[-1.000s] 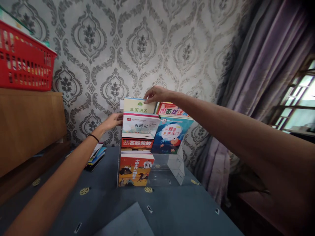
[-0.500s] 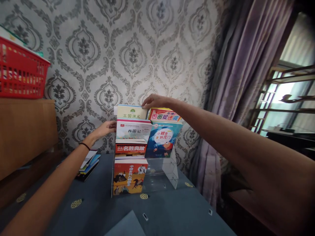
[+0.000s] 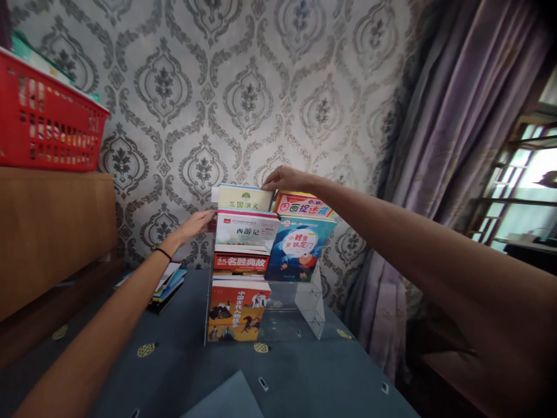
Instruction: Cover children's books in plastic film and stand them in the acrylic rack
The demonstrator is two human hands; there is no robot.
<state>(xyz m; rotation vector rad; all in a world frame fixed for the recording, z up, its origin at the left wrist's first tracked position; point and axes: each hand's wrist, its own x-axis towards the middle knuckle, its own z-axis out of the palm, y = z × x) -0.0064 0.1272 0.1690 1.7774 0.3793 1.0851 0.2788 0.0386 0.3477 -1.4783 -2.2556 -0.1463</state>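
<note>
My right hand (image 3: 282, 177) is bent over the top right corner of a pale yellow book (image 3: 246, 199), its fingertips pinched on that edge. My left hand (image 3: 198, 225) reaches to the left side of the rack, fingers stretched out at the edges of the books; the fingertips are partly hidden. The clear acrylic book rack (image 3: 311, 302) stands on the table. Below the pale book, its left column holds a white book with a pink top edge (image 3: 248, 229), a red-banded book (image 3: 241, 263) and an orange book (image 3: 238, 312). On the right are a pink book (image 3: 300, 205) and a blue book (image 3: 300, 248).
Several books (image 3: 169, 284) lie piled on the dark tablecloth (image 3: 313, 371) left of the rack. A grey-blue flat item (image 3: 228, 400) lies at the front. A red basket (image 3: 52, 116) stands on a wooden cabinet (image 3: 56, 232). Purple curtains (image 3: 452, 116) hang at right.
The whole view has shifted slightly, so the rack and both hands appear further right. Both hands keep nearly the same places at the books.
</note>
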